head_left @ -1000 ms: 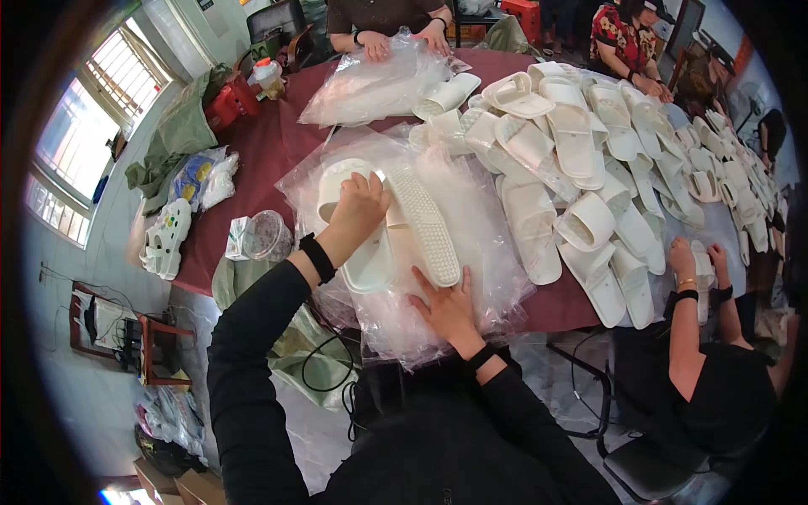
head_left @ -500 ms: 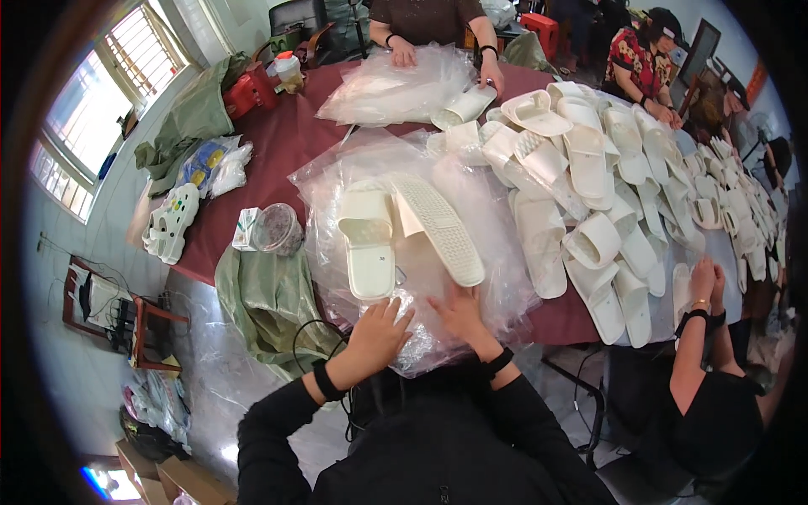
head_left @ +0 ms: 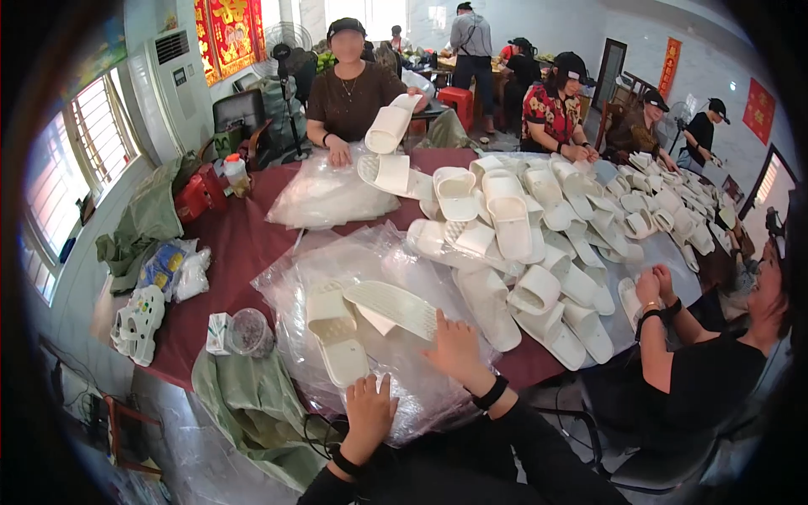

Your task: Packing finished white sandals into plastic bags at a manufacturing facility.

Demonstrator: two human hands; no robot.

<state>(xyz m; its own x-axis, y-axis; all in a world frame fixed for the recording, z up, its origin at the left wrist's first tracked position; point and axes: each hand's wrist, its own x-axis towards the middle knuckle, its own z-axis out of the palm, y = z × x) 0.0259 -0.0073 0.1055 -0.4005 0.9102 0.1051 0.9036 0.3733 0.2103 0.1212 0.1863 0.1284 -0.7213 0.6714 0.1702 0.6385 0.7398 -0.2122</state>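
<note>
Two white slide slippers lie on a stack of clear plastic bags [head_left: 278, 290] in front of me. The left slipper [head_left: 343, 358] rests sole down, strap toward the far side. Beside it the other slipper [head_left: 394, 306] is turned on its side, its ridged sole showing. My right hand [head_left: 459, 349] grips the near right end of this turned slipper, thumb and fingers at its edge. My left hand [head_left: 370, 412] lies open, fingers spread on the bags just below the left slipper's near end, holding nothing.
A large heap of white slippers [head_left: 509, 219] covers the table's right side. Across the table a person [head_left: 349, 101] holds a slipper [head_left: 389, 130] over another bag stack [head_left: 328, 198]. At left are a round clear tub [head_left: 251, 332], a small box [head_left: 219, 333] and decorated clogs [head_left: 137, 324]. Someone sits at right.
The view has tipped up and shifted. The right slipper has swung to lie more crosswise, my right hand at its end. The person opposite has lifted a slipper.
</note>
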